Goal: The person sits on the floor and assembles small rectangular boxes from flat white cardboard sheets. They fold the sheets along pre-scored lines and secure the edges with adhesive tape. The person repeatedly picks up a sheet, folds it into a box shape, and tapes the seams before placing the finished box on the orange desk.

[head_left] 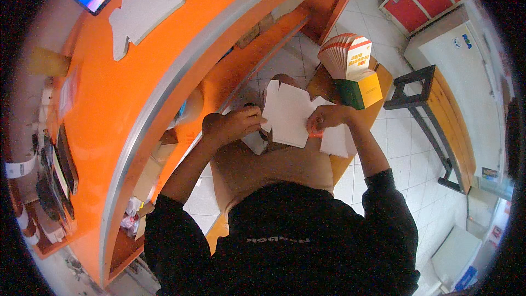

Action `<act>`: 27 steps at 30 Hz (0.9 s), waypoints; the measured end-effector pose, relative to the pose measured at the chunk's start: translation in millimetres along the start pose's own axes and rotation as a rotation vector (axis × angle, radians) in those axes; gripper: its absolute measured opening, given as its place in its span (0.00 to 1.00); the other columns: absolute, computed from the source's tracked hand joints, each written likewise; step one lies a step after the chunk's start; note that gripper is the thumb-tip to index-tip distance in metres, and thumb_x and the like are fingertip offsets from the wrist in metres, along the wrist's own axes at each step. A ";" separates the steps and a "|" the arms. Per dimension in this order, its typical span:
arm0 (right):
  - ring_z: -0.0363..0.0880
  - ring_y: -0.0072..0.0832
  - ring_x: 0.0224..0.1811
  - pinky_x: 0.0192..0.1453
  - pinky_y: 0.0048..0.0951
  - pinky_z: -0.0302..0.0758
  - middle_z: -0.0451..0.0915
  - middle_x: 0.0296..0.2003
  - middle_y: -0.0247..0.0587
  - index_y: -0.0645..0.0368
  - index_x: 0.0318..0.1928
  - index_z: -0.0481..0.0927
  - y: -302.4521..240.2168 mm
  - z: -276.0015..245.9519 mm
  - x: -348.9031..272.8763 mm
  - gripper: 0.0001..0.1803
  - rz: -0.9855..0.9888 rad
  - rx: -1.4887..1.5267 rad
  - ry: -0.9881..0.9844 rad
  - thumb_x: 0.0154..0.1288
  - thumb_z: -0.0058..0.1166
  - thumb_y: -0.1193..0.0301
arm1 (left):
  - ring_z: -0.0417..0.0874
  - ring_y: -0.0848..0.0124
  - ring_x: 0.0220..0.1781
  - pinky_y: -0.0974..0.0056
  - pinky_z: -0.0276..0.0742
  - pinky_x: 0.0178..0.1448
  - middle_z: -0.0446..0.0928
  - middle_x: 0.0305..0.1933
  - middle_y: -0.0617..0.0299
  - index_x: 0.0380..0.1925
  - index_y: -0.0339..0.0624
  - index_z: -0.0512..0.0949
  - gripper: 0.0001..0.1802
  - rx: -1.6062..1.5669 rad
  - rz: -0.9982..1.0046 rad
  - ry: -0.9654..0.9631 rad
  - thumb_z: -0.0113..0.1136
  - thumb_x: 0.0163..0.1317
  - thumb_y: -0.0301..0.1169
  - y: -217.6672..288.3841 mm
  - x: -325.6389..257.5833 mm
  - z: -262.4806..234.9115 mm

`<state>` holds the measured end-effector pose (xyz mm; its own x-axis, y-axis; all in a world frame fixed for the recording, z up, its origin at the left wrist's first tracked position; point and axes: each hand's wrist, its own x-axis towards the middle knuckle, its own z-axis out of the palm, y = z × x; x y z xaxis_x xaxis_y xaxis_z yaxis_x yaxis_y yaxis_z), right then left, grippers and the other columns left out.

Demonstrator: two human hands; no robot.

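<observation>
White tile floor, curved orange surface (126,104) at 9 o'clock. We hold flat white carton blank (290,115) over lap: left hand (230,126) pinches 9 o'clock edge, right hand (327,118) pinches 3 o'clock edge; long axis 12–6.

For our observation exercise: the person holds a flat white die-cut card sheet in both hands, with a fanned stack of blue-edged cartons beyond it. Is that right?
Not quite: the head view shows the fanned stack of cartons has red-orange edges, not blue. The left hand and right hand do hold the flat white die-cut card sheet.
</observation>
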<state>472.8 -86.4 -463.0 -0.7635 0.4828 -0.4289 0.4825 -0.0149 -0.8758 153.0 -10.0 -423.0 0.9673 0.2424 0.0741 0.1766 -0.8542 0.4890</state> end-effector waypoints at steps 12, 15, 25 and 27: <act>0.77 0.29 0.37 0.43 0.29 0.72 0.81 0.33 0.40 0.59 0.37 0.80 -17.3 39.9 -30.4 0.10 0.072 0.008 0.241 0.51 0.57 0.76 | 0.75 0.71 0.39 0.68 0.73 0.40 0.72 0.36 0.62 0.32 0.36 0.79 0.12 -0.911 -0.928 0.088 0.67 0.52 0.32 15.2 20.8 54.1; 0.77 0.35 0.38 0.45 0.32 0.73 0.80 0.35 0.43 0.60 0.37 0.79 -29.0 28.5 -28.9 0.11 0.153 -0.029 0.570 0.52 0.59 0.73 | 0.76 0.69 0.43 0.66 0.73 0.46 0.72 0.40 0.59 0.34 0.36 0.79 0.13 -1.076 -0.801 0.124 0.66 0.53 0.34 11.5 12.3 59.3; 0.74 0.48 0.42 0.46 0.43 0.70 0.77 0.33 0.50 0.62 0.35 0.77 29.0 -6.7 29.1 0.18 0.138 -0.446 0.884 0.43 0.68 0.69 | 0.72 0.57 0.52 0.53 0.68 0.57 0.70 0.50 0.54 0.41 0.37 0.77 0.13 -0.244 -0.348 0.292 0.58 0.55 0.28 23.5 -12.2 63.1; 0.75 0.49 0.42 0.46 0.43 0.71 0.77 0.34 0.50 0.61 0.37 0.77 21.6 -7.8 26.2 0.20 0.078 -0.495 0.878 0.42 0.68 0.70 | 0.72 0.57 0.53 0.51 0.66 0.59 0.70 0.52 0.55 0.44 0.39 0.76 0.16 0.130 -0.255 0.310 0.56 0.54 0.28 40.1 -9.0 52.8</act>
<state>466.6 -67.3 -491.4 -0.2327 0.9725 0.0079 0.7939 0.1946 -0.5761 161.0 -70.7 -450.0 0.7929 0.5634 0.2322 0.4440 -0.7951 0.4132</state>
